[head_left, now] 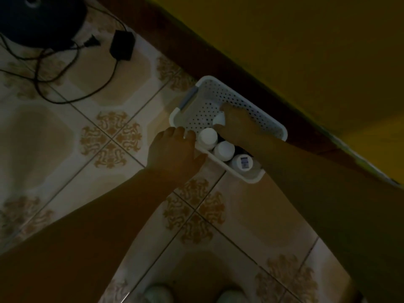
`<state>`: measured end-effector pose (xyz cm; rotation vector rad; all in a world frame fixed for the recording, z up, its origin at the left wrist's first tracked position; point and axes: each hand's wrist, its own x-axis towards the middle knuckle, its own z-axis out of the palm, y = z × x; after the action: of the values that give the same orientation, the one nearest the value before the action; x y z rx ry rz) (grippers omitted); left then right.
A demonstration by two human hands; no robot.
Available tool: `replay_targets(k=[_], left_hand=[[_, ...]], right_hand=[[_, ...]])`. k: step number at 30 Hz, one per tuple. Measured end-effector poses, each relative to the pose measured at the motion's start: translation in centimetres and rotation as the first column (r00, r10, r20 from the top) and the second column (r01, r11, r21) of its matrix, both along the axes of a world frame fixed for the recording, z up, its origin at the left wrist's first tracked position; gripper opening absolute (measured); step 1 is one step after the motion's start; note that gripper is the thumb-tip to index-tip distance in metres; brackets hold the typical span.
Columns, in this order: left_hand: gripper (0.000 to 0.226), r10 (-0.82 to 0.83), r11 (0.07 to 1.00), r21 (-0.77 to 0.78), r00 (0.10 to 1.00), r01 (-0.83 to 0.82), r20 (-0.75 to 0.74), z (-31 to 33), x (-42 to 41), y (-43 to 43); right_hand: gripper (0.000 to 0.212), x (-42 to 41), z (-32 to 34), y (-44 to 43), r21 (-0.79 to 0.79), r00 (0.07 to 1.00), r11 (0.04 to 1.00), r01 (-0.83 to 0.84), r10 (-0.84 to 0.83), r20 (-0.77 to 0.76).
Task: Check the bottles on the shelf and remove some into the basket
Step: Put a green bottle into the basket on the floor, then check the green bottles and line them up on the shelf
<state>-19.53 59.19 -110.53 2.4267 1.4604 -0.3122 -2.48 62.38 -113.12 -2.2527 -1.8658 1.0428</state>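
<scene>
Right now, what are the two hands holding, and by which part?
The right hand grips a white-capped bottle around its top, inside the white basket. The left hand holds the basket by its near rim.

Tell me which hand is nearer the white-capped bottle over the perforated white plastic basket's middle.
Right. The right hand grips the white-capped bottle; the left hand holds the white basket's rim, apart from it.
</scene>
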Motion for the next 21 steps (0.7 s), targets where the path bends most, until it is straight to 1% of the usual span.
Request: replay_targets(k=[3, 6, 8, 10, 12, 14, 15, 18, 21], left_hand=[[0.062, -0.010, 1.000, -0.021, 1.000, 0.010, -0.023, 3.1, -0.3, -0.3], [0.059, -0.022, 0.999, -0.042, 0.998, 0.020, -0.059, 8.6, -0.9, -1.0], [0.058, -0.025, 0.999, -0.049, 0.994, 0.020, -0.106, 13.8, -1.3, -1.7], [0.061, -0.016, 0.998, -0.064, 0.989, 0.007, -0.148, 19.8, -1.9, -2.7], [0.063, -0.002, 0.997, -0.071, 0.987, -0.010, -0.161, 26.3, -2.9, -4.0], [0.063, 0.002, 0.999, -0.046, 0.986, -0.010, -0.165, 33.1, -3.8, -5.0], [0.062, 0.010, 1.000, -0.025, 0.986, -0.015, -0.164, 36.5, -4.2, -5.5], [0.058, 0.034, 0.998, 0.055, 0.991, -0.027, -0.129, 47.5, -4.8, -6.4], [0.051, 0.069, 0.991, 0.117, 0.995, -0.060, -0.075, 57.4, -4.9, -7.4]], right_hand=[[0.059, -0.1, 3.3, -0.3, -0.016, 1.000, 1.000, -0.018, 0.018, 0.009], [0.062, -0.7, 9.0, -1.3, -0.041, 0.996, 0.996, -0.076, 0.078, 0.052], [0.052, -1.3, 14.1, -2.2, -0.065, 0.993, 0.993, -0.095, 0.099, 0.063], [0.035, -2.0, 19.8, -3.1, -0.106, 0.982, 0.985, -0.139, 0.151, 0.117], [0.024, -2.5, 26.4, -3.9, -0.136, 0.945, 0.962, -0.236, 0.260, 0.198], [0.025, -2.7, 34.1, -4.6, -0.149, 0.891, 0.934, -0.325, 0.355, 0.284], [0.030, -2.8, 38.2, -4.9, -0.145, 0.868, 0.924, -0.354, 0.382, 0.318], [0.036, -3.5, 50.7, -6.0, -0.087, 0.828, 0.914, -0.397, 0.397, 0.397], [0.041, -4.6, 61.4, -6.9, -0.059, 0.815, 0.912, -0.406, 0.391, 0.429]])
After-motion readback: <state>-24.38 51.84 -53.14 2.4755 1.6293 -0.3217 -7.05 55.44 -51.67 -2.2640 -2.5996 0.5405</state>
